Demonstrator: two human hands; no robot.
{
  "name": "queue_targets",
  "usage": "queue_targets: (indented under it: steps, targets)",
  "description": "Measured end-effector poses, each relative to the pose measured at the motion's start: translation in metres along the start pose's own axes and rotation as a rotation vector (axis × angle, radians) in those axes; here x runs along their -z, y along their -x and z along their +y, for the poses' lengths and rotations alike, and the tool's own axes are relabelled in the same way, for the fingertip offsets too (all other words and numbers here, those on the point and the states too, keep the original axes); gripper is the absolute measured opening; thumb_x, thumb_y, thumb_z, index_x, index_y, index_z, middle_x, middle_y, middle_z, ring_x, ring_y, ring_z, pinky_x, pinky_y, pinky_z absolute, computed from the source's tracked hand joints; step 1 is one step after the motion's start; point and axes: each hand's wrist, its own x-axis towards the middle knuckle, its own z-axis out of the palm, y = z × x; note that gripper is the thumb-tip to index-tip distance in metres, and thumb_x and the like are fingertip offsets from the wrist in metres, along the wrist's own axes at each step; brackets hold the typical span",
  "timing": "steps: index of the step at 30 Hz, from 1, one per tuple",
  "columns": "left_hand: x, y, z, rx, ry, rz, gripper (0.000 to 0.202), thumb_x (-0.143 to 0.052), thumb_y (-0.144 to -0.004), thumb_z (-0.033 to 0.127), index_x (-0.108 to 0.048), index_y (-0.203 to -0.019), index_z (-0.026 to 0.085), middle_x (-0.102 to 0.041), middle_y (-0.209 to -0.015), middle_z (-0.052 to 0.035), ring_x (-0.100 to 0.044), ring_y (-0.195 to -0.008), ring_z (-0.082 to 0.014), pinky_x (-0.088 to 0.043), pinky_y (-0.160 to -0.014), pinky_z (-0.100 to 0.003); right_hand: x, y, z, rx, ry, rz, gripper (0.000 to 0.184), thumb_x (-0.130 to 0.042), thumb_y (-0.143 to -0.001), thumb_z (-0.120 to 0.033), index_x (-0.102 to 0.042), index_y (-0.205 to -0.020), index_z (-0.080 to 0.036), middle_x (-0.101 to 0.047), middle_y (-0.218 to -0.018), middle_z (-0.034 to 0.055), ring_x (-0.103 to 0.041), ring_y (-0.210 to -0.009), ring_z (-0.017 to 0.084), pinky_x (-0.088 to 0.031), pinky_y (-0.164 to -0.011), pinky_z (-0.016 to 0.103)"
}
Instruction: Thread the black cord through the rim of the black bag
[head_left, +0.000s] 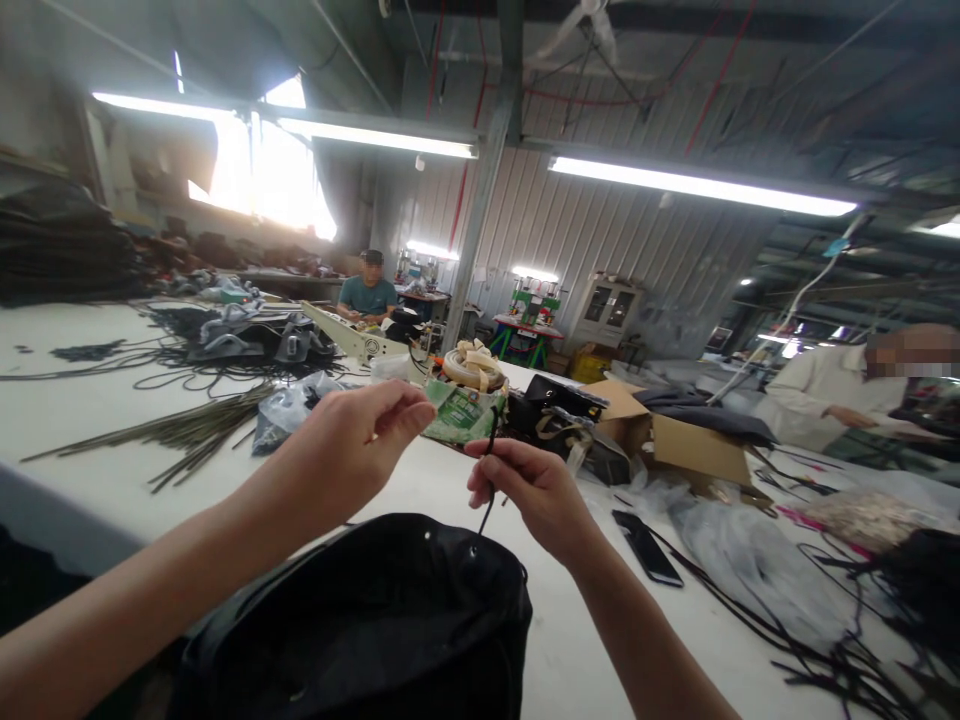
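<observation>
A black fabric bag (375, 620) stands mouth-up at the table's near edge, with small eyelets along its far rim. Out of one eyelet rises a thin black cord (486, 512). Above that rim, my right hand (536, 490) pinches the cord between thumb and fingers, and its free end sticks up past the fingertips. My left hand (352, 440) is raised over the bag's left side, apart from the cord, fingers curled and thumb pressed against them. Anything inside that pinch is too small or hidden to make out.
On the white table (570, 620) lie a phone (646, 548), plastic bags (757, 560), cord bundles (187, 430) and a green box (461, 412) with tape rolls. An open carton (697, 450) sits farther right. One person (367, 290) sits across; another (825, 390) works at right.
</observation>
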Motion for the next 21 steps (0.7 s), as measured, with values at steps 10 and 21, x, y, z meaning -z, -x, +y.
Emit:
queue_targets:
  steps: [10,21]
  targets:
    - [-0.030,0.012,-0.085,0.202,-0.106,-0.396,0.057,-0.061,-0.088,0.043,-0.065,-0.137,0.014,-0.074,-0.134,-0.0173,-0.069,-0.124,-0.0350,-0.055,-0.109,-0.048,-0.018,0.002,-0.038,0.008,-0.131,-0.078,0.038,-0.072,-0.106,-0.050,-0.071,-0.130,-0.020,-0.079,-0.092,0.0046,-0.068,-0.071,0.015,-0.052,-0.070,0.031]
    - [-0.075,0.006,-0.136,0.161,-0.278,-0.740,0.071,-0.069,-0.091,0.035,-0.057,-0.157,0.011,-0.056,-0.164,-0.0242,-0.054,-0.152,-0.0408,-0.040,-0.129,-0.053,-0.022,0.008,-0.032,-0.094,0.027,0.023,0.052,-0.075,-0.100,-0.064,-0.073,-0.119,-0.016,-0.073,-0.076,0.0013,-0.035,-0.052,0.007,-0.022,-0.049,0.025]
